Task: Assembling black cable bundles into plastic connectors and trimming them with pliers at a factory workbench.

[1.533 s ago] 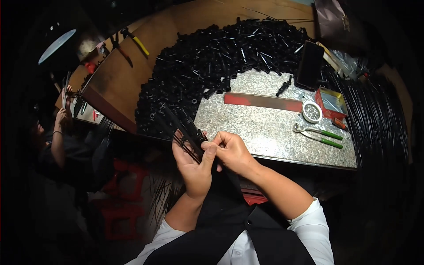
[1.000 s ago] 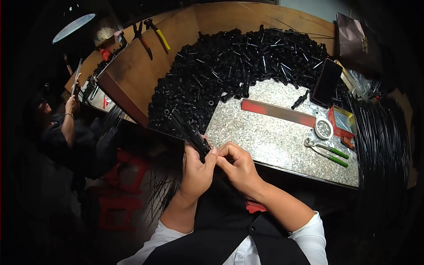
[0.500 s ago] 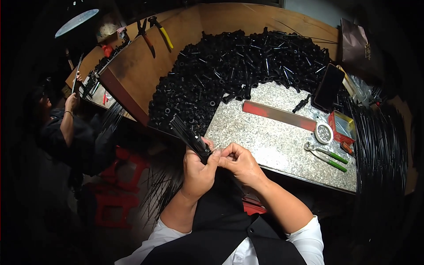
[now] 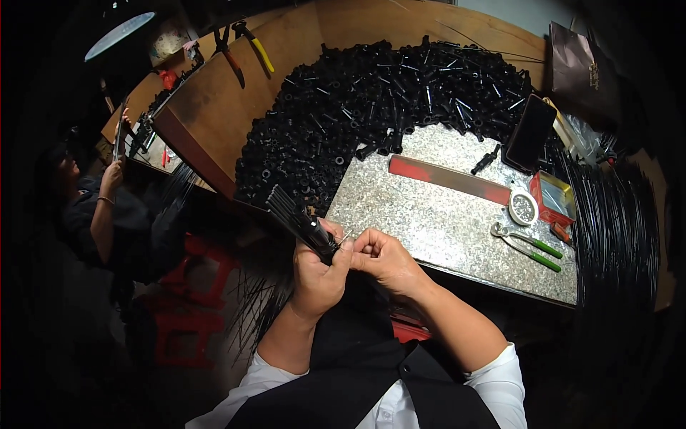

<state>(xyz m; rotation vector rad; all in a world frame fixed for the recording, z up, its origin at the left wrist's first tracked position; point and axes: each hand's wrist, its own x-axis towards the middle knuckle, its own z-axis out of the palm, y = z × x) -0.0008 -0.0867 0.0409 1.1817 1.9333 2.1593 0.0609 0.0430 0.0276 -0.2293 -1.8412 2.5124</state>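
My left hand (image 4: 319, 275) is closed around a bundle of thin black rods (image 4: 289, 214), which look like umbrella ribs. The bundle tilts up and to the left, over the table's near left edge. Close beside the left thumb, my right hand (image 4: 384, 259) is closed in a pinch. A thin light wire (image 4: 347, 234) shows between the two hands at the bundle's lower end. The fingers partly hide its ends.
A large heap of black tubular parts (image 4: 400, 86) curves across the back. On the speckled tabletop (image 4: 429, 229) lie a red-ended bar (image 4: 450, 179), a white dish (image 4: 524, 207), green-handled pincers (image 4: 525, 247) and a phone (image 4: 531, 132). Long black rods (image 4: 614, 236) hang at right. A co-worker (image 4: 93, 193) sits left.
The view has shifted slightly, so the table and heap sit a little higher and further left. Both hands stay together at the bundle; the right fingers have moved only a little.
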